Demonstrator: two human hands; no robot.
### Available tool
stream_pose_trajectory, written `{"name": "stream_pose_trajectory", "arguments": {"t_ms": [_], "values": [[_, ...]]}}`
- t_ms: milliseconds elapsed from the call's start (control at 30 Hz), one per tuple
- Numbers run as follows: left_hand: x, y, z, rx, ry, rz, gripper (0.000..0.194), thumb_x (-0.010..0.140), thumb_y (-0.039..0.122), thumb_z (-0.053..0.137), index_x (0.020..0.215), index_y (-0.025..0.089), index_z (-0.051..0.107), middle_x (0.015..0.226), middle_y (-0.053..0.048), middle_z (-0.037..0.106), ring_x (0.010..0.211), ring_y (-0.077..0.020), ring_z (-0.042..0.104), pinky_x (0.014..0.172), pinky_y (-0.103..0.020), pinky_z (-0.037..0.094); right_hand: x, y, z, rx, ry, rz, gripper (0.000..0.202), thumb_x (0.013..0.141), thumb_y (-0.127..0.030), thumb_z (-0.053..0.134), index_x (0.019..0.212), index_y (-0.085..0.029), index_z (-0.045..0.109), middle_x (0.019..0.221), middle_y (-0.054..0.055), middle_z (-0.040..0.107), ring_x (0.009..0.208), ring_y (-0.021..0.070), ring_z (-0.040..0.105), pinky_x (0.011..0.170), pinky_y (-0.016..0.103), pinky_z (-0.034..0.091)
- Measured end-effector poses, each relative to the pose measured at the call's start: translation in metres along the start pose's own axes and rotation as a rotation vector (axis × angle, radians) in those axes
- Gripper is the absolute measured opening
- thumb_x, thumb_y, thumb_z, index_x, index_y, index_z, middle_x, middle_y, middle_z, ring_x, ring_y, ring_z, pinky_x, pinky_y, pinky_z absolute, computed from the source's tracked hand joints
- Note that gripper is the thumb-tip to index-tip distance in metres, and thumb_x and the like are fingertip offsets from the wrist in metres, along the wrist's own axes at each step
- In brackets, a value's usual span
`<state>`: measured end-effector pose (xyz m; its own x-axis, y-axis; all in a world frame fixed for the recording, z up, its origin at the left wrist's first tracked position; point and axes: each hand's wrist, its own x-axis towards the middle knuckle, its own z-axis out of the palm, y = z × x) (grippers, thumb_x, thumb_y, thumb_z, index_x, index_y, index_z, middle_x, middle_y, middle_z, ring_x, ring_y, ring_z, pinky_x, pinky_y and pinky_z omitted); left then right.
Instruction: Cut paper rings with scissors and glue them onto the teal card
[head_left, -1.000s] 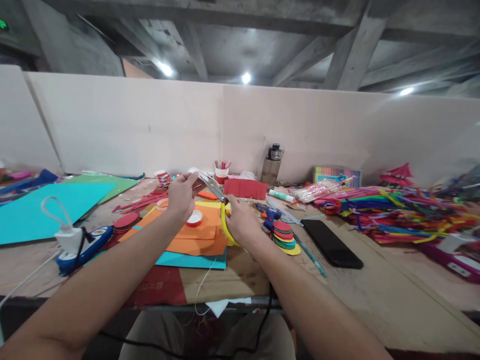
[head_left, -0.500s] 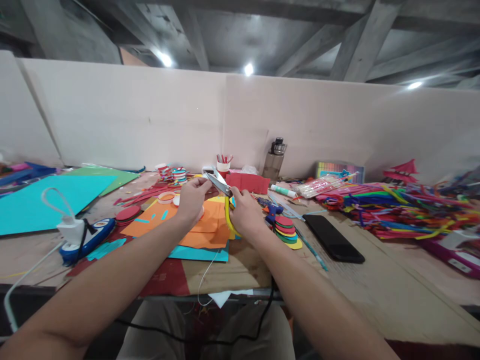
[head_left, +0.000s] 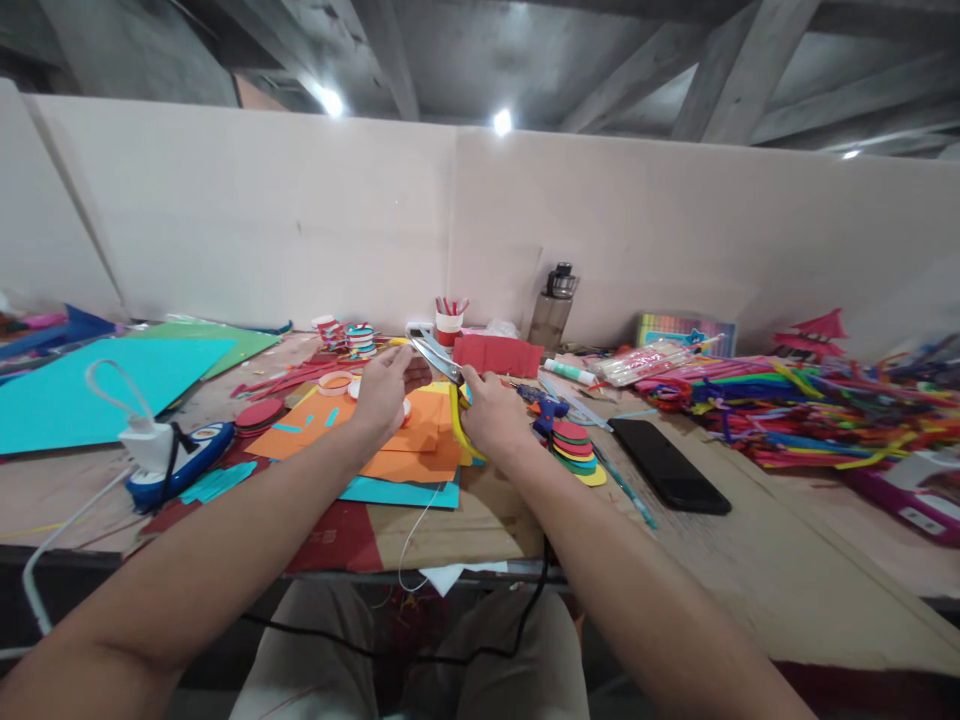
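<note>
My right hand (head_left: 493, 412) is closed around the yellow handle of a pair of scissors (head_left: 438, 358), whose metal blades point up and to the left. At the blade tips is my left hand (head_left: 384, 392), its thumb and forefinger pinched together; whatever is between them is too small to make out. Under both hands lie orange paper sheets (head_left: 409, 462) with small light-blue strips on them, on top of a blue sheet (head_left: 405, 490). A white-and-red ring (head_left: 335, 384) sits just left of my left hand.
Right of my hands lie a blue glue gun (head_left: 550, 412), stacked coloured discs (head_left: 574, 450), a pencil (head_left: 626, 490) and a black phone (head_left: 667, 465). Behind stand a bottle (head_left: 553, 312) and a cup of sticks (head_left: 450, 322). Pipe cleaners (head_left: 795, 410) cover the right side; a corded blue device (head_left: 184, 465) sits left.
The view has tipped slightly, so the table sits a little higher in the picture. My left fingers have shifted a little at the blade tips; my right hand still holds the scissors.
</note>
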<state>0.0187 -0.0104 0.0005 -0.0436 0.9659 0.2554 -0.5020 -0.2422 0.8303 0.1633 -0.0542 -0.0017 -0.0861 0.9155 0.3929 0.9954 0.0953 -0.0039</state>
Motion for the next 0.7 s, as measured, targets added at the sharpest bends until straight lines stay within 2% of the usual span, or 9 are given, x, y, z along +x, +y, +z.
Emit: {"name": "stream_pose_trajectory", "arguments": {"t_ms": [100,200,300,400,567,700], "values": [[-0.0004,-0.001,-0.0004,0.014,0.016,-0.029,0.016,0.08,0.028,0.064,0.076,0.012,0.062,0.063,-0.001,0.065,0.056,-0.0089,0.062,0.063,-0.022,0.051,-0.0001,-0.0012,0.0007,-0.013,-0.005,0.013,0.04,0.089,-0.028,0.045,0.129,-0.024,0.046,0.109,0.012,0.062,0.088,0.0264,0.067,0.069,0.033,0.05],[0.0015,-0.0018,0.0015,-0.082,0.041,-0.086,0.013,0.084,0.024,0.06,0.077,0.012,0.062,0.064,-0.002,0.066,0.057,-0.009,0.063,0.063,-0.021,0.051,-0.0003,-0.0017,0.001,-0.02,-0.003,0.013,0.04,0.088,-0.027,0.045,0.128,-0.025,0.046,0.109,0.012,0.063,0.086,0.0262,0.067,0.069,0.033,0.05],[0.0051,-0.0014,0.0038,-0.211,0.133,-0.19,0.012,0.085,0.021,0.059,0.077,0.013,0.061,0.063,-0.001,0.066,0.055,-0.0083,0.062,0.06,-0.02,0.05,-0.0007,-0.002,0.0014,-0.015,-0.011,-0.004,0.039,0.088,-0.025,0.045,0.127,-0.024,0.047,0.109,0.012,0.063,0.087,0.0256,0.067,0.07,0.033,0.05],[0.0074,0.001,0.0047,-0.234,0.212,-0.25,0.01,0.083,0.017,0.062,0.074,0.013,0.059,0.061,0.0,0.065,0.053,-0.0081,0.061,0.058,-0.02,0.049,-0.001,-0.0024,0.0028,-0.003,-0.027,-0.015,0.038,0.088,-0.025,0.045,0.125,-0.024,0.049,0.11,0.012,0.063,0.09,0.0262,0.066,0.073,0.034,0.049],[0.0074,0.0027,0.0021,-0.162,0.187,-0.17,0.006,0.08,0.014,0.061,0.074,0.012,0.061,0.064,-0.002,0.066,0.057,-0.0092,0.063,0.062,-0.022,0.052,-0.0015,-0.0035,0.0054,0.008,-0.034,-0.022,0.042,0.089,-0.031,0.044,0.131,-0.024,0.046,0.113,0.013,0.062,0.093,0.0274,0.065,0.076,0.037,0.049],[0.0094,-0.0014,-0.0033,-0.131,0.149,-0.117,0.006,0.078,0.017,0.062,0.076,0.012,0.064,0.065,-0.003,0.067,0.061,-0.0106,0.065,0.066,-0.024,0.054,-0.0021,-0.0041,0.0065,-0.015,-0.026,-0.021,0.042,0.089,-0.031,0.045,0.13,-0.024,0.046,0.113,0.013,0.062,0.091,0.0265,0.066,0.074,0.034,0.049]]}}
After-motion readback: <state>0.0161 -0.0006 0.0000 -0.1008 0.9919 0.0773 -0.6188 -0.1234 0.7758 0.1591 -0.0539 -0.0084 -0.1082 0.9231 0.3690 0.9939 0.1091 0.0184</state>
